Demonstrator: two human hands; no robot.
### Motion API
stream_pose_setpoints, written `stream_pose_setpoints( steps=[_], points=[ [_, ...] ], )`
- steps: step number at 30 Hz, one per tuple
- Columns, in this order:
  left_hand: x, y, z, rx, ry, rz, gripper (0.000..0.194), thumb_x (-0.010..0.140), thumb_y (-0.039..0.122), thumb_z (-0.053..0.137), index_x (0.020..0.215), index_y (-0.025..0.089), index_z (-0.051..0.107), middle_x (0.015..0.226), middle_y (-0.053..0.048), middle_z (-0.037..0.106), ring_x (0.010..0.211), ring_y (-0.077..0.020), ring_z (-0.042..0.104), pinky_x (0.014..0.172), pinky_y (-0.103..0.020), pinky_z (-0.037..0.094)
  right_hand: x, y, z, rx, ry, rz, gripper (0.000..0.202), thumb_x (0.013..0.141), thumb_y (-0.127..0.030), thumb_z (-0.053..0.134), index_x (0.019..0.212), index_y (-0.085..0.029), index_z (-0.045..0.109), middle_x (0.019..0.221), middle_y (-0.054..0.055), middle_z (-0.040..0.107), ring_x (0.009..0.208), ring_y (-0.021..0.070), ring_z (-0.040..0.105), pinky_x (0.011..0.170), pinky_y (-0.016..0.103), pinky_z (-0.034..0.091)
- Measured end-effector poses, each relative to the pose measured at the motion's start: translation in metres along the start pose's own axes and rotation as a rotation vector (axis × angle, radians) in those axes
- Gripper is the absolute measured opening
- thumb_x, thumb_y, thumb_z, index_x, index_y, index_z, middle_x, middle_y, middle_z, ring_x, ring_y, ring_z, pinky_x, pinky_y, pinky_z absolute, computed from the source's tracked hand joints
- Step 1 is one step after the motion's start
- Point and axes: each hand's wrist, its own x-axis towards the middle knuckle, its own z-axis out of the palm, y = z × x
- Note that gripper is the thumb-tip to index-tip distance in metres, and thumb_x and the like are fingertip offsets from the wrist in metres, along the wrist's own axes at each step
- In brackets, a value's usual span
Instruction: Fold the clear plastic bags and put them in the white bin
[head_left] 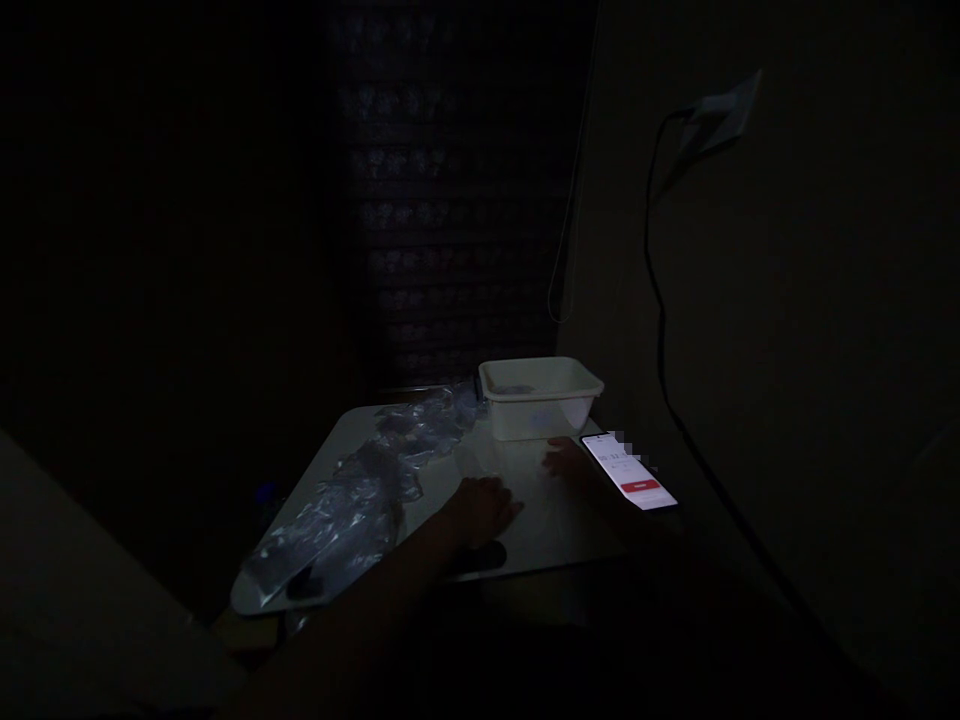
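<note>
The person's 2 hands are over the white table [551,535], in very dim light. The left hand [478,508] is near the front edge, its fingers curled in; whether they pinch anything cannot be told. The right hand [566,462] is beside the phone [630,472], in front of the white tub [540,415]. Its fingertips look slightly apart, but whether they grip something cannot be told either.

The crumpled clear plastic [360,505] spreads along the table's left side, from near the front corner back to the tub. It is the thing nearest to the left hand, which seems to lie just to its right.

Such thin plastic probably clings and slips, so it would be handled best with a light pinch at an edge, 1 layer at a time, smoothing from the middle outward. The right wrist is best kept off the lit phone, and the left forearm lifted over the loose folds so it does not drag them.
</note>
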Motion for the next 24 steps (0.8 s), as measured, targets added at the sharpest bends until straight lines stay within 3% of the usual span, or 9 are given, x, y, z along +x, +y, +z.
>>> stream_pose_setpoints(
  steps=[3, 8, 11, 15, 18, 21, 24],
  points=[
    [0.002, -0.001, 0.001, 0.013, 0.011, 0.007, 0.048, 0.082, 0.04, 0.011, 0.091, 0.016, 0.051, 0.095, -0.01, 0.053, 0.088, -0.0204, 0.05, 0.07, -0.034, 0.038, 0.013, -0.013, 0.01, 0.149, -0.028, 0.074, 0.033, 0.078, -0.022, 0.024, 0.109, -0.021, 0.035, 0.08, 0.005, 0.061, 0.066, 0.0123, 0.058, 0.05, 0.023, 0.044],
    [0.007, -0.004, 0.006, 0.015, 0.03, -0.067, 0.043, 0.081, 0.037, 0.015, 0.097, 0.015, 0.048, 0.102, -0.011, 0.052, 0.091, -0.0205, 0.049, 0.073, -0.034, 0.038, 0.016, -0.029, 0.019, 0.594, -0.128, 0.393, 0.027, 0.076, -0.029, 0.026, 0.098, -0.019, 0.037, 0.074, 0.005, 0.06, 0.055, 0.0106, 0.056, 0.046, 0.022, 0.042],
    [0.013, -0.007, 0.01, 0.02, 0.072, -0.169, 0.041, 0.08, 0.031, 0.021, 0.112, 0.011, 0.037, 0.114, -0.014, 0.044, 0.102, -0.0216, 0.042, 0.079, -0.036, 0.036, 0.013, -0.037, 0.019, 0.617, -0.147, 0.432, 0.026, 0.076, -0.032, 0.024, 0.091, -0.018, 0.041, 0.066, 0.003, 0.058, 0.048, 0.0092, 0.052, 0.044, 0.02, 0.039],
    [0.018, -0.008, 0.014, 0.028, 0.088, -0.196, 0.049, 0.078, 0.03, 0.026, 0.122, 0.01, 0.023, 0.126, -0.015, 0.031, 0.113, -0.0237, 0.031, 0.084, -0.039, 0.031, 0.011, -0.037, 0.02, 0.504, -0.134, 0.346, 0.026, 0.075, -0.032, 0.025, 0.083, -0.017, 0.045, 0.06, 0.002, 0.056, 0.048, 0.0097, 0.051, 0.045, 0.021, 0.039],
    [0.017, -0.006, 0.015, 0.025, 0.058, -0.143, 0.047, 0.08, 0.036, 0.021, 0.122, 0.015, 0.026, 0.129, -0.012, 0.027, 0.115, -0.0244, 0.027, 0.085, -0.043, 0.028, 0.01, -0.026, 0.019, 0.306, -0.061, 0.196, 0.023, 0.072, -0.026, 0.028, 0.078, -0.016, 0.048, 0.064, 0.004, 0.058, 0.054, 0.0114, 0.053, 0.051, 0.023, 0.041],
    [0.015, -0.004, 0.015, 0.025, 0.011, -0.095, 0.049, 0.08, 0.04, 0.015, 0.12, 0.014, 0.03, 0.128, -0.013, 0.028, 0.115, -0.0254, 0.025, 0.085, -0.047, 0.026, 0.006, -0.015, 0.017, 0.001, 0.036, 0.106, 0.023, 0.07, -0.021, 0.032, 0.08, -0.016, 0.052, 0.077, 0.006, 0.06, 0.068, 0.0134, 0.055, 0.061, 0.025, 0.041],
    [0.013, -0.001, 0.015, 0.025, -0.05, -0.093, 0.052, 0.08, 0.042, 0.016, 0.119, 0.011, 0.03, 0.127, -0.015, 0.029, 0.115, -0.0257, 0.025, 0.084, -0.046, 0.025, -0.002, -0.012, 0.013, -0.245, 0.004, 0.018, 0.025, 0.07, -0.028, 0.039, 0.086, -0.016, 0.053, 0.082, 0.006, 0.06, 0.073, 0.0144, 0.055, 0.063, 0.024, 0.04]
  ],
)
